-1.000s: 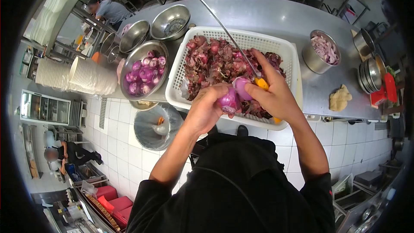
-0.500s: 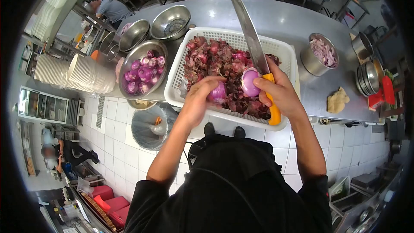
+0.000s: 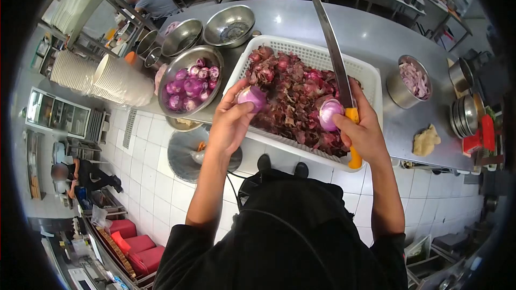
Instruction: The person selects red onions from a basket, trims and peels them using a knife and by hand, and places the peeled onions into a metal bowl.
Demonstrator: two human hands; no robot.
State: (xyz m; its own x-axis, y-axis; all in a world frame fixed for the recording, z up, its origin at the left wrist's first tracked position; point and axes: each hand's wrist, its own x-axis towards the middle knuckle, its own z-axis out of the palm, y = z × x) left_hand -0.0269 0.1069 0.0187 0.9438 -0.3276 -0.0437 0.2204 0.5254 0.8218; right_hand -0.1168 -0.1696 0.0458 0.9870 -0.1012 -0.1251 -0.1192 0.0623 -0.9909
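A purple red onion is held in the fingers of my left hand, above the left part of a white perforated basket. My right hand grips a large knife by its yellow handle, the long blade pointing up and away. Between the thumb and the knife, the same hand also holds a second, partly peeled onion. Below both hands, the basket contains a heap of dark red onion skins with several unpeeled onions among them.
Left of the basket stands a steel bowl of peeled onions, with another steel bowl behind it. A steel pot of cut onions and a yellowish cloth lie to the right. A lined bin stands below the table edge.
My left hand has lifted its onion up and left from the skins, turning so the onion shows more. My right hand keeps the knife and second onion. The whole view has shifted slightly.
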